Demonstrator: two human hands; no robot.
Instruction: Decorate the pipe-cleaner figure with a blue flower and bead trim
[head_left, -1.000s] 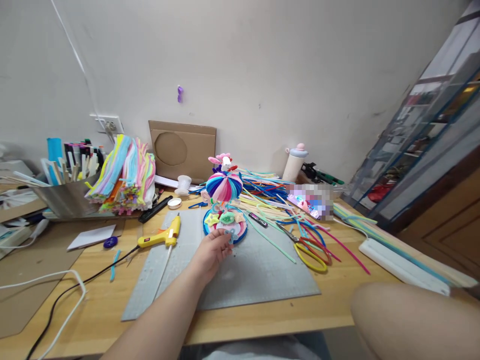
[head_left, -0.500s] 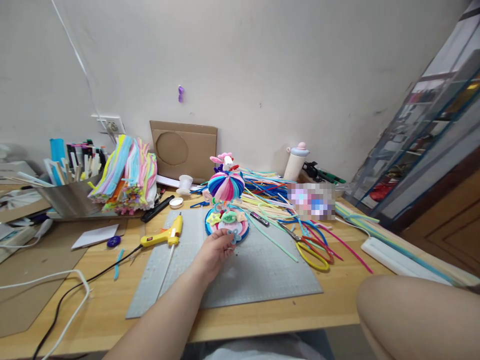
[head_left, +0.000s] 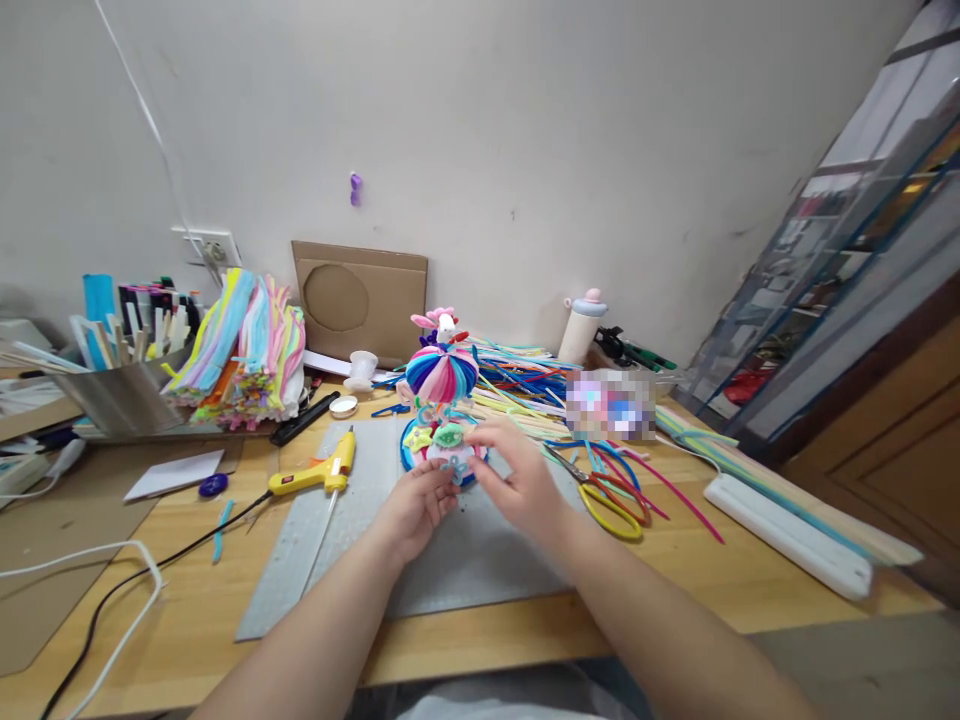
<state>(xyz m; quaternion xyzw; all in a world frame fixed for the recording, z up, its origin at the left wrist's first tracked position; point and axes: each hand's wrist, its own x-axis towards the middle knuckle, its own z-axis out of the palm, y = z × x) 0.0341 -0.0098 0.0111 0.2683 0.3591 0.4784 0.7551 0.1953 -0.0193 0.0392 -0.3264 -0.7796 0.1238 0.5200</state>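
Observation:
A pipe-cleaner ornament (head_left: pixel 442 375) stands upright on the grey cutting mat. It has a striped pink, white and blue dome with small fuzzy figures on top, and a round blue-rimmed base bearing a yellow star and a green piece (head_left: pixel 448 434). My left hand (head_left: pixel 416 510) pinches a light blue flower-shaped piece (head_left: pixel 453 468) at the front of the base. At the base's right side is my right hand (head_left: pixel 525 485), thumb and fingers apart and nothing visible between them. Whether its fingertips touch the base I cannot tell.
On the mat's left lies a yellow glue gun (head_left: pixel 315 478) with a black cord. Scissors (head_left: pixel 604 500) and loose pipe cleaners (head_left: pixel 517 372) lie to the right and behind. Bundled pipe cleaners (head_left: pixel 247 350), a metal container (head_left: pixel 131 395), a bottle (head_left: pixel 582 332) and a white power strip (head_left: pixel 787 535) surround the mat.
My right hand has come in from the lower right to the ornament's base. My left hand stays at the base with the flower. The view has shifted slightly.

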